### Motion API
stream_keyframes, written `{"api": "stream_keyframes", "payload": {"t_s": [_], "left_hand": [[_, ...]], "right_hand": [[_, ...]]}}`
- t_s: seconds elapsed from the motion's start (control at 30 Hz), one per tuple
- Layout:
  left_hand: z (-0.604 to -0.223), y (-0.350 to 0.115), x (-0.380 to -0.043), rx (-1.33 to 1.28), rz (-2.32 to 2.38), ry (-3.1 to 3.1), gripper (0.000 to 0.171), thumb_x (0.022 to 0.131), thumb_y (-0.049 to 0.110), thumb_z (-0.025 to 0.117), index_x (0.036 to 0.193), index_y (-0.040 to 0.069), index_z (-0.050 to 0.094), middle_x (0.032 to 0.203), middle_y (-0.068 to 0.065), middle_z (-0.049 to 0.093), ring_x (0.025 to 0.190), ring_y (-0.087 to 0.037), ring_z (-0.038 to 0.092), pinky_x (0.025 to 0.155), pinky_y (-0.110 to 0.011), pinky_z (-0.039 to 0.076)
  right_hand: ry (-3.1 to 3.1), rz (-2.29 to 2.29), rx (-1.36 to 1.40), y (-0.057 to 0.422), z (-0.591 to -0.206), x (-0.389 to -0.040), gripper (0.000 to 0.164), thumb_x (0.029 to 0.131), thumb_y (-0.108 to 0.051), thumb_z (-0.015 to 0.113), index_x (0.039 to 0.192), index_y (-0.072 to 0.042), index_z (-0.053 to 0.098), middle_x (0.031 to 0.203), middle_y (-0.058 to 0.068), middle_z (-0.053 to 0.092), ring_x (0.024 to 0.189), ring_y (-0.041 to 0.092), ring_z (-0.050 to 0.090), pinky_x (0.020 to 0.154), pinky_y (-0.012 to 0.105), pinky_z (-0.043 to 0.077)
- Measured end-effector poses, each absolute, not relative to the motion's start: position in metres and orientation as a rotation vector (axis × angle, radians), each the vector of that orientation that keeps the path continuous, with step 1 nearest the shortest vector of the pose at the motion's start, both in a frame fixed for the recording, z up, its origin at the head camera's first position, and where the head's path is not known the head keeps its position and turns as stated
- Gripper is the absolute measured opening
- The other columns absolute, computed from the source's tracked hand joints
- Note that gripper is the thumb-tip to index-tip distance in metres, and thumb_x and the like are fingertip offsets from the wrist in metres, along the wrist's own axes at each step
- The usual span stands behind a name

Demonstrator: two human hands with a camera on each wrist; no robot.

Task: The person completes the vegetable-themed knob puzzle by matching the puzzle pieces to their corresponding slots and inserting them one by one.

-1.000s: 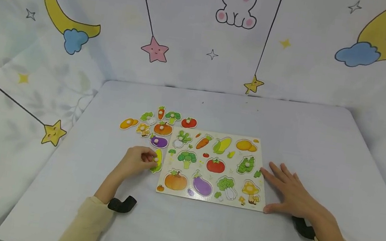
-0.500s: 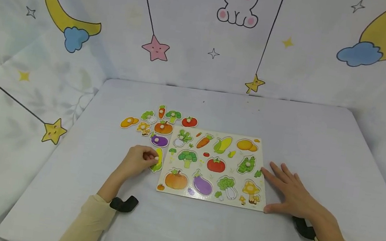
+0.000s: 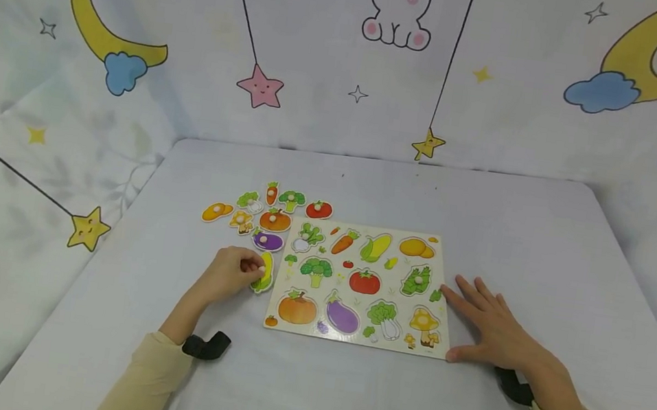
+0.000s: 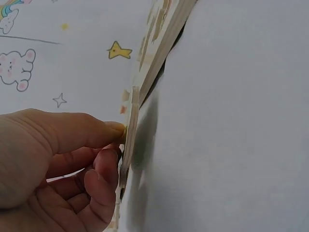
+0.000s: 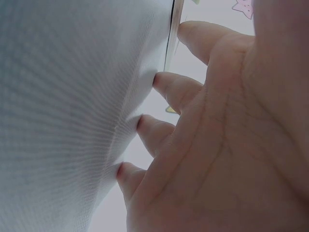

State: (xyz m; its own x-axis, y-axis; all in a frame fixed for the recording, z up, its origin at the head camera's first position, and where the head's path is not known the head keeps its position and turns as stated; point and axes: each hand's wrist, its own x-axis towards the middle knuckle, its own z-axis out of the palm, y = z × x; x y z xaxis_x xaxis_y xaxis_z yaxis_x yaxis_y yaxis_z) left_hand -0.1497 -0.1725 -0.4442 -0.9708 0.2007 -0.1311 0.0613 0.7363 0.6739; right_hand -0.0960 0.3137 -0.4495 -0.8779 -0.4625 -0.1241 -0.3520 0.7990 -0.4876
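My left hand (image 3: 235,267) pinches a corn puzzle piece (image 3: 264,274) between thumb and fingers, just left of the puzzle board (image 3: 312,329). Seen edge-on in the left wrist view, the thin wooden corn piece (image 4: 129,140) stands over its shadow on the white table. My right hand (image 3: 495,331) rests spread out on the table, with thumb tip and a fingertip right at the board's right edge. The right wrist view has its fingertips (image 5: 161,79) down on the tablecloth. The board carries printed vegetables; a radish piece (image 3: 307,237) and an asparagus piece (image 3: 416,281) with knobs sit in it.
Beyond the left hand lie several knobbed pieces, including an eggplant (image 3: 268,241), a pumpkin (image 3: 274,221), a mushroom (image 3: 242,221), a potato (image 3: 217,212) and a tomato (image 3: 319,209). A printed cloth backdrop (image 3: 325,38) rises behind the table (image 3: 520,216).
The head view has shifted slightly. Left hand stays at the corn piece beside the board; right hand keeps its place at the board's right edge.
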Motion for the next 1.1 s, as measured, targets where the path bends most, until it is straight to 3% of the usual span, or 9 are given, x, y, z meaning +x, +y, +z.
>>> {"api": "stream_keyframes", "payload": {"t_s": [0.37, 0.87, 1.1], "left_hand": [[-0.419, -0.154, -0.177, 0.408, 1.061, 2.829, 0.008, 0.088, 0.008, 0.07, 0.092, 0.001, 0.07, 0.078, -0.007, 0.062, 0.072, -0.017, 0.053, 0.062, -0.022, 0.045], [-0.41, -0.068, -0.227, 0.817, 1.036, 2.674, 0.008, 0.091, 0.009, 0.065, 0.092, 0.002, 0.069, 0.08, -0.007, 0.063, 0.072, -0.015, 0.055, 0.068, -0.024, 0.046], [-0.418, -0.034, -0.241, 0.826, 1.013, 2.571, 0.01, 0.093, 0.012, 0.065, 0.095, 0.004, 0.07, 0.082, -0.006, 0.063, 0.073, -0.015, 0.054, 0.069, -0.021, 0.047]], "right_hand": [[2.72, -0.697, -0.607, 0.314, -0.447, -0.098, 0.111, 0.065, -0.066, 0.075, 0.155, -0.023, 0.027, 0.162, 0.02, 0.012, 0.147, 0.049, 0.0, 0.11, 0.071, 0.002], [2.726, -0.706, -0.599, 0.311, -0.445, -0.094, 0.109, 0.065, -0.063, 0.077, 0.154, -0.02, 0.032, 0.161, 0.023, 0.016, 0.146, 0.051, 0.003, 0.109, 0.073, 0.005], [2.727, -0.698, -0.587, 0.311, -0.444, -0.094, 0.11, 0.064, -0.064, 0.078, 0.154, -0.02, 0.032, 0.161, 0.022, 0.016, 0.146, 0.051, 0.003, 0.109, 0.073, 0.005]]}}
